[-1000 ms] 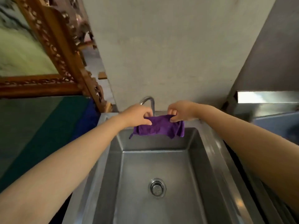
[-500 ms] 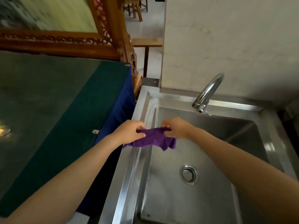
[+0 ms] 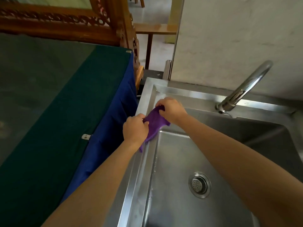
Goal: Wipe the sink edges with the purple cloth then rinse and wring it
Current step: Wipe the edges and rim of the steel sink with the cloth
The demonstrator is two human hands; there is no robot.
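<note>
My left hand (image 3: 135, 128) and right hand (image 3: 171, 110) both pinch the purple cloth (image 3: 154, 123), fingers curled into it, over the sink's left rim (image 3: 139, 169) near the back corner; bunched like this, it may skim the steel and miss the corner seam, or slide off the streaked edge onto the blue drape (image 3: 111, 120) just beside; no stream shows at the faucet (image 3: 242, 89); a green-topped table (image 3: 49, 95) and carved wooden frame (image 3: 65, 18) stand left.
</note>
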